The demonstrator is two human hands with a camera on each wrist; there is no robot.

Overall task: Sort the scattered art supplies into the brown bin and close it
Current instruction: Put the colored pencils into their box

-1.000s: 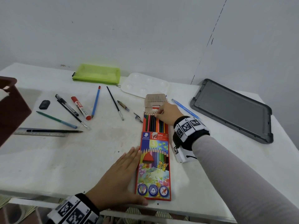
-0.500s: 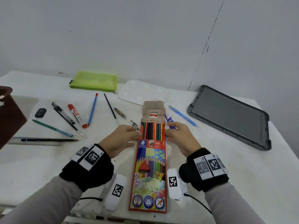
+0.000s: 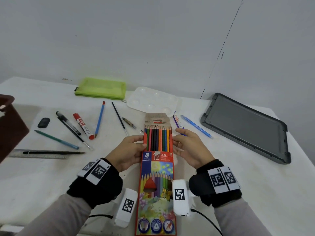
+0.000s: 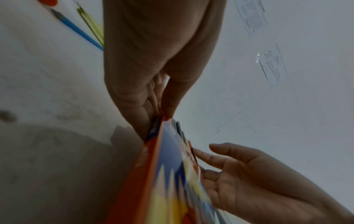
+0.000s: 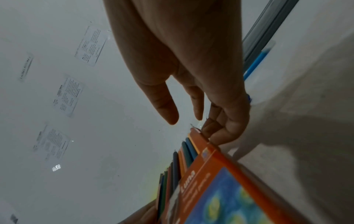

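Both hands on the orange cardboard box of coloured pencils point(image 3: 156, 183), lying open at the desk's point(image 3: 238, 176) front edge. Left hand point(image 3: 127, 153) pinches its left side, thumb on top. Right hand point(image 3: 190, 150) fingers curl against the right side, thumb and forefinger spread. Brown bin point(image 3: 10, 123) at left edge; grey plastic lid point(image 3: 245, 128) near right edge.

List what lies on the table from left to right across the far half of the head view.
brown bin → black eraser → red marker → blue pencil → thin black brush → white palette → blue pen → grey lid
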